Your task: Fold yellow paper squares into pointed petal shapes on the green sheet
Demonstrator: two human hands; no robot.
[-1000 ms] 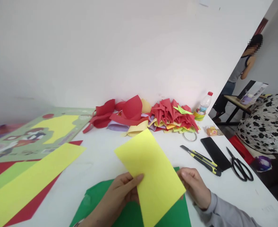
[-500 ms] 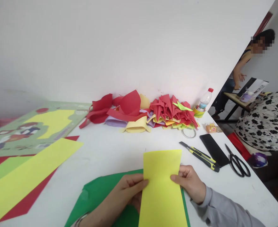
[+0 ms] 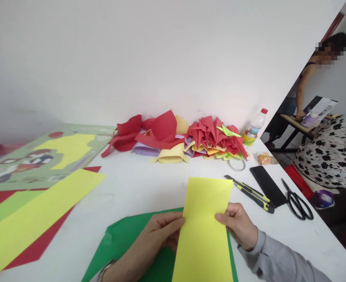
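A yellow paper strip (image 3: 203, 235) is held upright near the table's front edge, above a green sheet (image 3: 122, 231). My left hand (image 3: 161, 235) pinches its left edge between thumb and fingers. On the opposite edge, my right hand (image 3: 240, 223) grips it with the thumb in front and the fingers behind. The strip's lower end runs out of view. Part of the green sheet is hidden behind the strip and my left hand.
Yellow (image 3: 55, 207) and red papers lie left beside a green printed board (image 3: 14, 156). Folded paper pieces (image 3: 211, 137) and a bottle (image 3: 256, 123) stand by the wall. Cutters (image 3: 253, 196), a black case (image 3: 268, 186) and scissors (image 3: 299, 203) lie right. A person (image 3: 305, 82) is beyond.
The top of the yellow strip has moved slightly right and up, tilting a little. Both hands have moved slightly with it. The person beyond has lowered an arm toward the small table.
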